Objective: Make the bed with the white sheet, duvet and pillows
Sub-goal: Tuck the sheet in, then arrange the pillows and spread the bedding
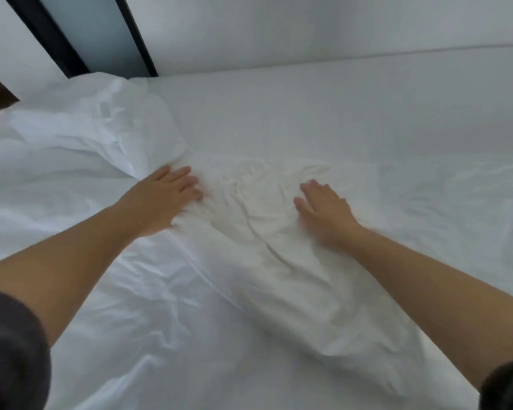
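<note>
Two open hands pressed flat on rumpled white bedclothes.

At 11 o'clock a dark-framed glass panel (101,31) stands behind; at 10 o'clock the duvet (86,128) lies bunched in a heap, and the white sheet (308,113) runs smooth from 12 to 3 o'clock beneath a pale wall (308,25). The left hand (166,196), fingers straight and close together, presses the heap's near edge. The right hand (323,208) lies palm down, fingers slightly spread, on a creased ridge of cloth (258,208) between both hands; sheet or duvet, I cannot tell. Bare forearms reach in from 8 and 4 o'clock, with a dark sleeve (12,350) at 7.
</note>
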Tool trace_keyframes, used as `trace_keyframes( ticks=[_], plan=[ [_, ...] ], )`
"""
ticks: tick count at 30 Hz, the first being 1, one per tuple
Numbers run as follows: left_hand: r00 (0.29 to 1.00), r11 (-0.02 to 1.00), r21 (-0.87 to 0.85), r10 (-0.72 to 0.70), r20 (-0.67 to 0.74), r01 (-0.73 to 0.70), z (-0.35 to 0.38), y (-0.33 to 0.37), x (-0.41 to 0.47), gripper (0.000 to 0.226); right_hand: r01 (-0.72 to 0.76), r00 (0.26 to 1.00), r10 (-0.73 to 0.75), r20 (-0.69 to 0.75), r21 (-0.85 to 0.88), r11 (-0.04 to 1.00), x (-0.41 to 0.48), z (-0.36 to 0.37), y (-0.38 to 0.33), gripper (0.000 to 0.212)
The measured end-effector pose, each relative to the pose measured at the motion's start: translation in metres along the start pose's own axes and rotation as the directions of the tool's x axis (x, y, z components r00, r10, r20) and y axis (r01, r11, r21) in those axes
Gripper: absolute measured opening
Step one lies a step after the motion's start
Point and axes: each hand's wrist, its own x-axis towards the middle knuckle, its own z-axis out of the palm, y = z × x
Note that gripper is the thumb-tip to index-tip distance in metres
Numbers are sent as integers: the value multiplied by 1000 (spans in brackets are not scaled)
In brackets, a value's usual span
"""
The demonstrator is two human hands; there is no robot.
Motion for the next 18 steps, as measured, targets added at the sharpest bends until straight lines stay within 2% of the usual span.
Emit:
trace_keyframes(
  ticks=[2,3,5,6,8,10,11,14,16,18],
  plan=[
    [982,984,178,-43,185,10,-12,-3,-8,63,128,988,-128,90,10,992,-36,-2,-36,59],
    [974,973,228,-61,217,10,-21,-1,-13,53,207,969,-200,142,-35,978,-56,0,-53,68],
    [983,976,216,-76,170,38,-39,3,-21,29,301,934,-255,249,-166,939,-87,11,-80,80],
    [987,975,214,-85,137,55,-49,3,-28,22,302,933,-236,270,-237,923,-99,18,-91,79],
    [987,975,200,-119,108,95,-64,-2,-48,20,240,958,-172,229,-311,920,-114,23,-109,53],
    [972,973,178,-173,161,144,-72,-9,-77,31,193,979,-165,119,-290,937,-122,15,-128,17],
    [963,975,146,-196,184,170,-75,-11,-92,38,188,982,-170,86,-278,942,-125,7,-136,9],
    [936,966,16,-253,245,257,-82,-10,-143,45,216,976,-206,64,-278,936,-139,-20,-161,13],
    [929,961,-74,-237,283,268,-83,1,-175,44,249,966,-214,143,-316,916,-153,-28,-172,16],
    [923,953,-152,-203,326,263,-75,19,-199,40,270,949,-191,250,-337,902,-165,-22,-173,7]
  ],
)
